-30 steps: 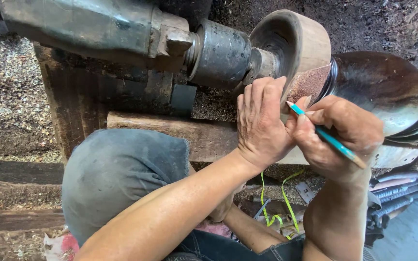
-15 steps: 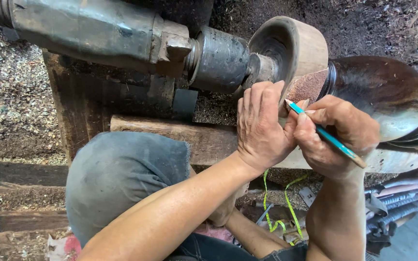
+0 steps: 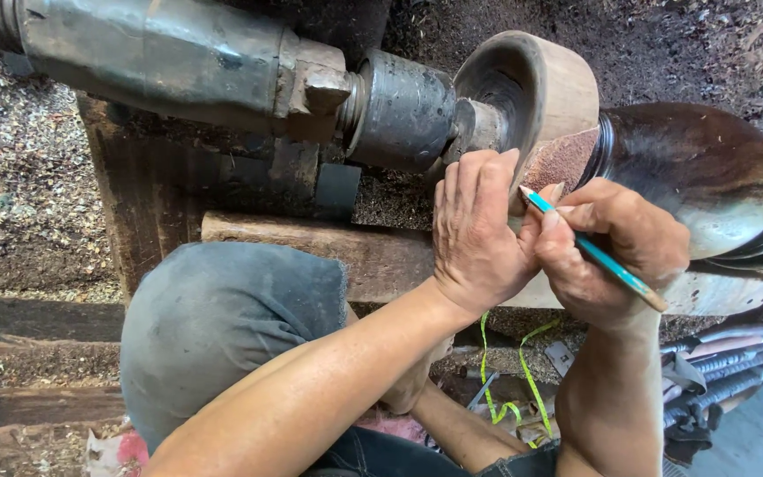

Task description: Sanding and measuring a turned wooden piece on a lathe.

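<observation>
Above, the left hand lies flat, fingers together, against the wooden bowl blank mounted on the lathe spindle. The right hand grips a teal pencil, tip at the blank's rim. Any finished marking is hidden.

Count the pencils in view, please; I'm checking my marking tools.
1: a blue pencil, gripped in the right hand, tip near the wooden bowl blank. Others may be hidden.

A worn wooden beam (sawdust-strewn floor around it) carries the lathe.
</observation>
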